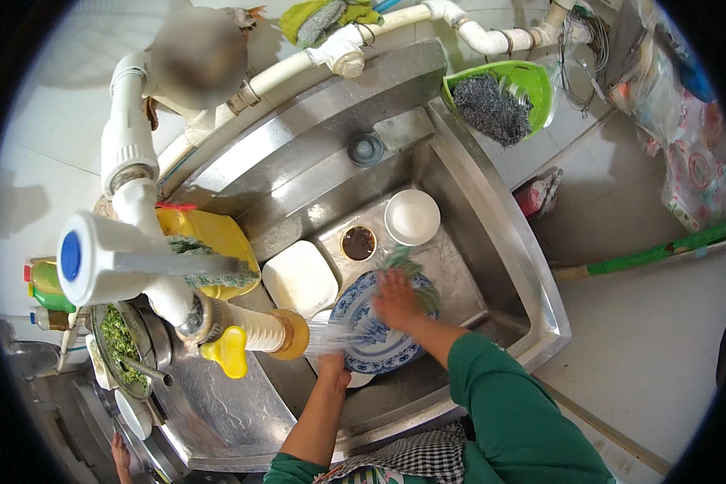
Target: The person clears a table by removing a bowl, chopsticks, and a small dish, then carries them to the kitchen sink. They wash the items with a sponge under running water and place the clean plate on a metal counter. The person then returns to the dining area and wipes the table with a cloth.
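Over the stainless steel sink (508, 242), my left hand (334, 370) grips the near left edge of a blue-and-white patterned plate (393, 357). My right hand (396, 300) is spread over the plate's upper part, against a blurred green scrubbing mesh (406, 263); its grip on the mesh is unclear. Water sprays from the tap's nozzle (296, 340) onto the plate. Beyond it, on the sink's bottom, are a white square dish (300, 277), a small cup of dark liquid (358, 243) and a white bowl (412, 216). More white dishware shows partly beneath the plate.
White pipes and a yellow tap handle (233, 352) reach over the sink's left side, near a yellow container (218, 233). A green corner basket (541, 91) holds steel wool (490, 109). A bowl of chopped greens (118, 345) stands at left; another person's hand (120, 451) shows at lower left.
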`<state>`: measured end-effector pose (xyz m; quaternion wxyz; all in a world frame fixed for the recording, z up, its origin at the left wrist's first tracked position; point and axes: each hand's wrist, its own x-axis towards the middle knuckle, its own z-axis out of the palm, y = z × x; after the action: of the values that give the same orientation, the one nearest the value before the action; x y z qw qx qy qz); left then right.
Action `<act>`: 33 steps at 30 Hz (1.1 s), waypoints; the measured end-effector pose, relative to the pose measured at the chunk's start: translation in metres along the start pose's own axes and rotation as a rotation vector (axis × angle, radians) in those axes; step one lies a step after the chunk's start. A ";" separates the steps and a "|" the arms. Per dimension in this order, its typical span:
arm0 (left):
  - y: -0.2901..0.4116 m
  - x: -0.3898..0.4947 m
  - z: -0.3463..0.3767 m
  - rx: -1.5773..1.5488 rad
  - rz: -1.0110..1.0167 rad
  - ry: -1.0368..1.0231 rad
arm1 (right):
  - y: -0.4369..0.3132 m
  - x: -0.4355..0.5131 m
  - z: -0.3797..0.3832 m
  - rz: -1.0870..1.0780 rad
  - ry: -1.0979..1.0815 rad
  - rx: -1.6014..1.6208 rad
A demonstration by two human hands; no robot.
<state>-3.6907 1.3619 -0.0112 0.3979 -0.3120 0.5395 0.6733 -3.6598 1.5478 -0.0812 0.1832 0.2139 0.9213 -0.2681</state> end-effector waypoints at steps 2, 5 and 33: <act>-0.005 0.003 -0.008 -0.123 -0.069 -0.038 | -0.043 -0.008 0.009 -0.118 0.035 0.148; -0.008 0.009 -0.017 -0.239 -0.030 -0.153 | -0.086 -0.053 -0.001 -0.411 -0.041 0.313; 0.047 -0.080 -0.038 0.059 0.101 -0.147 | 0.047 0.011 -0.099 0.069 -0.182 0.381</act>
<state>-3.6931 1.3039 0.0707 0.4111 -0.2224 0.5436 0.6972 -3.6677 1.6436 -0.0271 0.2310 0.2510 0.8257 -0.4492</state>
